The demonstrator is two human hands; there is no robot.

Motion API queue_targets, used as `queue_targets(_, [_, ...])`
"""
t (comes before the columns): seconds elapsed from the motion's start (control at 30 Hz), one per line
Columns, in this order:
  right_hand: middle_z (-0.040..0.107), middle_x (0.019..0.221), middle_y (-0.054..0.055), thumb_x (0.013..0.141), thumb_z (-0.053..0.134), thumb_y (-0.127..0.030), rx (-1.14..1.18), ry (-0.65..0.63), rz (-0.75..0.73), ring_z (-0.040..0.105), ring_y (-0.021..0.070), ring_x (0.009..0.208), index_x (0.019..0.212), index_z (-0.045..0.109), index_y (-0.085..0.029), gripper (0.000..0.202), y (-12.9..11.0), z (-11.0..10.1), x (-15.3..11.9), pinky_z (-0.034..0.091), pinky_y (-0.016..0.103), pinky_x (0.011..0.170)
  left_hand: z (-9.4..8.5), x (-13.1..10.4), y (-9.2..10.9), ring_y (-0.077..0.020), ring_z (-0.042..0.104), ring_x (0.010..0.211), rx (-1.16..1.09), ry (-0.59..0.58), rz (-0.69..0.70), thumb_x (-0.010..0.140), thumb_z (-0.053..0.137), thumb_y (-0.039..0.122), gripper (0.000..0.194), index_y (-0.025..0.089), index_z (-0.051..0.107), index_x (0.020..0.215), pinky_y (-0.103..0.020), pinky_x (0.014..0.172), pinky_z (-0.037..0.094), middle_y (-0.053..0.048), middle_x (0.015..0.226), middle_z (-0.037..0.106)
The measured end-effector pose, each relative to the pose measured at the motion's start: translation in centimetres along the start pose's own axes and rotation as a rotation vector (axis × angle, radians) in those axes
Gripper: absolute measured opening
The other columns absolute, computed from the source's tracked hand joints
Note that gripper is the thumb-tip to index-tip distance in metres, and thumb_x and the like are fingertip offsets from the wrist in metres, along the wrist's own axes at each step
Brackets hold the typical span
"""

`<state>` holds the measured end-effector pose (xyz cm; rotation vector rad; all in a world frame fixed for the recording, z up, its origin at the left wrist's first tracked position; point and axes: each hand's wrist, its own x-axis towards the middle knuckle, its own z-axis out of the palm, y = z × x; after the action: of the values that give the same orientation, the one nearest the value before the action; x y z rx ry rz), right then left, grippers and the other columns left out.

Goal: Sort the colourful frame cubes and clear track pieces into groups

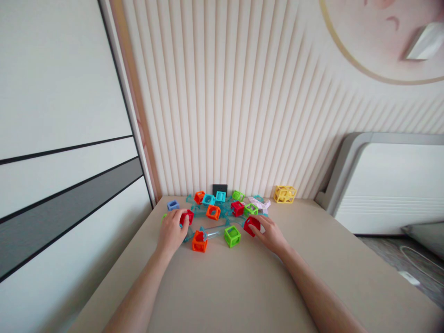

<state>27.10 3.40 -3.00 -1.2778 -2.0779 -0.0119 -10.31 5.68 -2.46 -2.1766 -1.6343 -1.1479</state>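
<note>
My left hand (174,228) has its fingers closed round a red cube frame (188,217) at the left of the pile. On the right, my right hand (269,233) grips another red cube frame (251,225) between thumb and fingers. Between the hands sit a green cube (232,236) and an orange cube (199,242), with a clear teal tube (214,231) leaning on the orange one. Behind them lie an orange cube (212,212), a red cube (237,208) and a green cube (250,209) among clear teal pieces.
A yellow frame block (285,194) stands at the table's back right. A blue cube (172,205) is at the back left, a black object (219,189) against the ribbed wall. Crumpled whitish plastic (259,204) lies behind my right hand. A cabinet borders the left side.
</note>
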Motion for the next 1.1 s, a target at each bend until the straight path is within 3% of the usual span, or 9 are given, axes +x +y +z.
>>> queue_targets(0.4, [0.073, 0.107, 0.009, 0.094, 0.056, -0.038, 0.023, 0.047, -0.053, 0.070, 0.0243, 0.094, 0.121, 0.064, -0.024, 0.032, -0.1, 0.9, -0.2, 0.057, 0.039, 0.085, 0.7, -0.5, -0.3, -0.0306, 0.063, 0.101, 0.200, -0.097, -0.104, 0.090, 0.052, 0.026, 0.032, 0.016, 0.055, 0.120, -0.043, 0.090, 0.049, -0.014, 0.108, 0.067])
queue_targets(0.77, [0.074, 0.107, 0.010, 0.094, 0.057, -0.038, 0.003, 0.055, -0.146, 0.070, 0.0246, 0.095, 0.122, 0.064, -0.024, 0.032, -1.5, 0.9, 0.0, 0.057, 0.039, 0.085, 0.4, -0.3, 0.3, -0.0272, 0.065, 0.096, 0.195, -0.206, -0.134, 0.086, 0.057, 0.019, 0.030, 0.023, 0.061, 0.115, -0.040, 0.089, 0.048, -0.008, 0.096, 0.072])
queue_targets(1.1, [0.071, 0.115, 0.012, 0.094, 0.057, -0.039, -0.002, 0.123, -0.147, 0.068, 0.0273, 0.101, 0.123, 0.063, -0.023, 0.034, -1.2, 1.1, 0.0, 0.057, 0.043, 0.087, 0.5, -0.2, 0.1, -0.0258, 0.066, 0.088, 0.124, -0.149, -0.154, 0.088, 0.054, 0.016, 0.027, 0.022, 0.062, 0.112, -0.037, 0.082, 0.049, -0.006, 0.089, 0.071])
